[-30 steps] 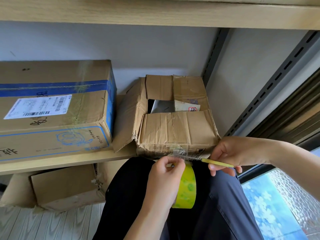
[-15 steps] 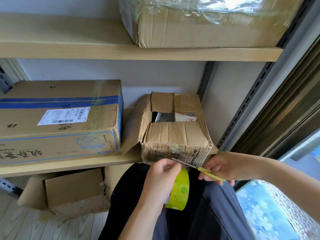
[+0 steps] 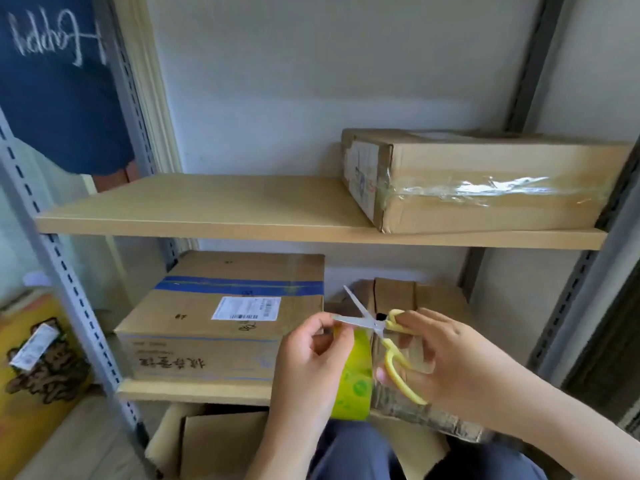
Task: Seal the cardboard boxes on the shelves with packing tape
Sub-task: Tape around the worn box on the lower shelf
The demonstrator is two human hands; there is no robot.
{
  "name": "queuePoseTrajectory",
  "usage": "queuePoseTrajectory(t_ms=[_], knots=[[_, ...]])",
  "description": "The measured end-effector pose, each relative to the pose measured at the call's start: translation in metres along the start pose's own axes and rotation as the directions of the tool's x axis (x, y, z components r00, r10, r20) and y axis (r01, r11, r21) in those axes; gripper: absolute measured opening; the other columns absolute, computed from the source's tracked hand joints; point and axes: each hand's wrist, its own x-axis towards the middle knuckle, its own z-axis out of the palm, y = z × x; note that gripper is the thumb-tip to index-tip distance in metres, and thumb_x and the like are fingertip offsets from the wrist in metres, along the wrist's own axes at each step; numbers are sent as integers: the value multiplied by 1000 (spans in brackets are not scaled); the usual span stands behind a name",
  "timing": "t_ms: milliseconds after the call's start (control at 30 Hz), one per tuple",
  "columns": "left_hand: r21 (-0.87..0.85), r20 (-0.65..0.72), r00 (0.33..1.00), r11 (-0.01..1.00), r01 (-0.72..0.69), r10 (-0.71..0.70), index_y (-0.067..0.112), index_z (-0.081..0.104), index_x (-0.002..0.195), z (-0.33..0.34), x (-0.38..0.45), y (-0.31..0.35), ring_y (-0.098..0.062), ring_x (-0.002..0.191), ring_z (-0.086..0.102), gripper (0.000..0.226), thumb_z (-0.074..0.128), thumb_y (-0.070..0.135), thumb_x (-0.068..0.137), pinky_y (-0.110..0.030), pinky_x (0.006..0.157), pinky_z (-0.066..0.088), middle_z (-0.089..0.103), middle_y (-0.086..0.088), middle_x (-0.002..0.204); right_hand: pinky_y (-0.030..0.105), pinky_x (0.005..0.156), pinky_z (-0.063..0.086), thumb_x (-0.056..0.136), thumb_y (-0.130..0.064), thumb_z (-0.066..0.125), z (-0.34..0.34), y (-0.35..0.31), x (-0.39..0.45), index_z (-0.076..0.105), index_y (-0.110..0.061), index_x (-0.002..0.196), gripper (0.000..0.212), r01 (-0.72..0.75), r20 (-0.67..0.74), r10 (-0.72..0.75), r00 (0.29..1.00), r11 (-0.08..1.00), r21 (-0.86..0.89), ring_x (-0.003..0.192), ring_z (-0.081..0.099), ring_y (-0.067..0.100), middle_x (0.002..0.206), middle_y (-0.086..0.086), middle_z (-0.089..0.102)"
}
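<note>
My left hand (image 3: 304,362) holds a yellow-green roll of packing tape (image 3: 355,379) and pinches its pulled-out end. My right hand (image 3: 446,362) grips yellow-handled scissors (image 3: 375,327), whose blades are spread open at the tape end. Behind my hands, an open worn cardboard box (image 3: 429,299) sits on the lower shelf, mostly hidden. Left of it stands a closed box with blue tape and a white label (image 3: 225,317). A box wrapped in clear tape (image 3: 485,178) rests on the upper shelf (image 3: 207,209) at the right.
Grey metal uprights (image 3: 69,289) frame the rack at left and right. An open cardboard box (image 3: 214,441) lies on the floor under the lower shelf. A yellow bag (image 3: 31,358) stands at far left. My dark trousers (image 3: 363,455) fill the bottom.
The view has tilted up, showing the upper shelf. Both hands rose from the open box's front edge, and the scissor blades now stand open at the tape.
</note>
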Motion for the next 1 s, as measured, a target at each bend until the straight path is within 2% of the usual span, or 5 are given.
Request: queuePoseTrajectory(t_ms=[167,367,533,833,1000], knots=[[14,-119,990,997,-72,74,18,73,84,-39,13,38,-17,67,62,8,70,23,89,-15,58,42,70,-1,74,31,92,47,79,-70,33,-51,-74,37,48,-35,130,64,148,-128,-150,980,989,-27,110,51,11,118,-15,47],[25,-182,981,997,-67,71,24,75,83,-62,18,61,-12,70,52,9,69,28,89,-12,51,35,68,-10,86,27,49,30,85,-38,69,-90,-120,145,39,-18,63,42,27,-177,-76,981,963,-267,63,48,27,65,0,45],[9,-203,977,998,-66,66,18,76,82,-71,24,67,-4,63,55,10,70,21,89,-7,53,39,72,-7,85,32,73,41,98,-10,49,-79,-123,187,63,-1,111,22,-63,-44,51,998,948,-313,103,62,34,113,18,64],[48,-217,974,997,-60,69,27,76,81,-96,36,72,3,69,59,13,68,27,90,-3,57,39,73,8,86,30,68,45,100,-17,51,-60,-117,202,65,-8,91,20,-43,-168,-62,984,830,-555,89,57,24,92,6,55],[50,-184,982,998,-39,47,32,74,87,-110,44,81,4,89,65,19,57,34,95,-23,81,46,73,20,89,19,51,37,83,-72,44,-46,-141,139,64,-20,67,58,367,-171,-345,923,922,120,55,50,6,58,-2,56]])
